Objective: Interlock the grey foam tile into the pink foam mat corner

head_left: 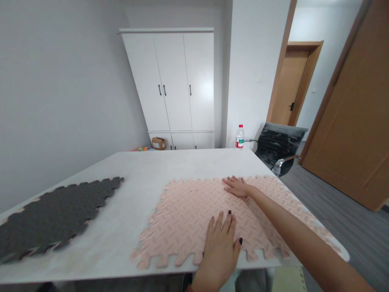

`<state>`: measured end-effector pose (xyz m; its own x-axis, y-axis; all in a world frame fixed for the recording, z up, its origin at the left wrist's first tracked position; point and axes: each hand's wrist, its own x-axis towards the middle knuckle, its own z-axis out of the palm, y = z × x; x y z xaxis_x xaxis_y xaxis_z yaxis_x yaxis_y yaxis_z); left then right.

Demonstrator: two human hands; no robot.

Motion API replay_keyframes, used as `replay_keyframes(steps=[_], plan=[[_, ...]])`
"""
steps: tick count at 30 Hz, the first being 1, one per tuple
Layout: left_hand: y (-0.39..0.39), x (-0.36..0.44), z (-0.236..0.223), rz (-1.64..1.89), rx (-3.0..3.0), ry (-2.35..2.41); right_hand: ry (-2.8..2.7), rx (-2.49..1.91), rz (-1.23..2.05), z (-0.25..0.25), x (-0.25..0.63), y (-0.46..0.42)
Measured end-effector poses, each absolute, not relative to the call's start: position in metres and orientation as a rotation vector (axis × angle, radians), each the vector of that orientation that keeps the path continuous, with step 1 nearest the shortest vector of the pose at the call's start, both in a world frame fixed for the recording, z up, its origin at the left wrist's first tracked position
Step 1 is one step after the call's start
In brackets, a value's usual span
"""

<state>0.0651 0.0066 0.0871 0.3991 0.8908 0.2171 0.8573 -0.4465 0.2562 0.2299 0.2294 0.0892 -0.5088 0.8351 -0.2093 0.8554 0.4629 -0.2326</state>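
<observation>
Pink foam mat (pixel 182 215) with jigsaw-cut edges and a raised tread pattern lies flat on the right half of the white table. Near the mat's front edge, my left hand (pixel 219 247) rests palm down with its fingers stretched out. Farther back, my right hand (pixel 236 186) presses flat on the mat close to its far edge, fingers spread. The mat reaches beyond my right forearm toward the table's right side, and the forearm covers part of it. Neither hand grips anything.
Dark grey foam mats (pixel 57 215), pink at the edges, lie on the table's left side. At the far right corner of the white table (pixel 146 166) stands a water bottle (pixel 240 138). Beyond are a black chair (pixel 276 142), a white cabinet (pixel 173 81) and a cardboard box (pixel 159 143).
</observation>
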Motion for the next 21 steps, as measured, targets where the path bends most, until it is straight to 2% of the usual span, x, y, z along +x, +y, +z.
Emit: replay_keyframes(steps=[7,10,12,17,21], plan=[[-0.007,0.066,0.101,0.461,2.463,1.582,2.65,1.58,-0.413,0.091,0.225,0.217],[-0.014,0.044,0.119,0.451,2.529,1.363,2.668,1.612,-0.406,0.09,0.225,0.211],[-0.012,0.014,0.135,0.474,2.558,1.377,2.683,1.629,-0.413,0.087,0.226,0.209],[0.0,-0.121,0.167,0.49,2.278,2.212,2.73,1.66,-0.468,0.083,0.229,0.209],[-0.018,-0.235,0.171,0.494,1.816,2.737,2.759,1.7,-0.55,0.08,0.232,0.214]])
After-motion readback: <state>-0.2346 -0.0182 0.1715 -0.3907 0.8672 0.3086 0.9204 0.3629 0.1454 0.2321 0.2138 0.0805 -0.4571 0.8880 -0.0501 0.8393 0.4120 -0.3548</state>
